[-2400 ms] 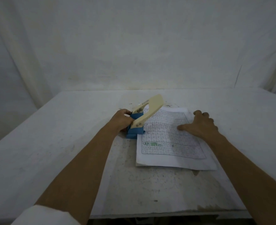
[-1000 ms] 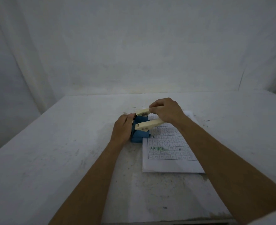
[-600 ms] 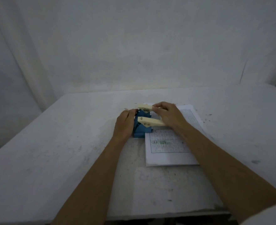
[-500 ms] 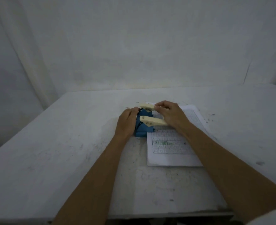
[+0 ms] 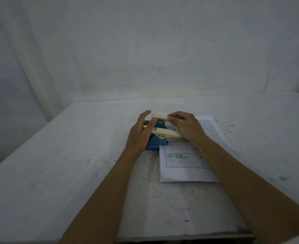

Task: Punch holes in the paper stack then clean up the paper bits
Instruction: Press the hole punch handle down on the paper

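The right hand (image 5: 185, 128) lies across the cream lever (image 5: 164, 133) of the blue hole punch (image 5: 156, 144), pressing down, while the left hand (image 5: 141, 132) rests flat against the punch's left side with fingers loosely spread, gripping nothing; the paper stack (image 5: 185, 161) lies on the bench (image 5: 57, 164) with its left edge under the punch. With neither hand on the sheets, they could slip and the holes land crooked; green marks in the printed grid are too blurred to read
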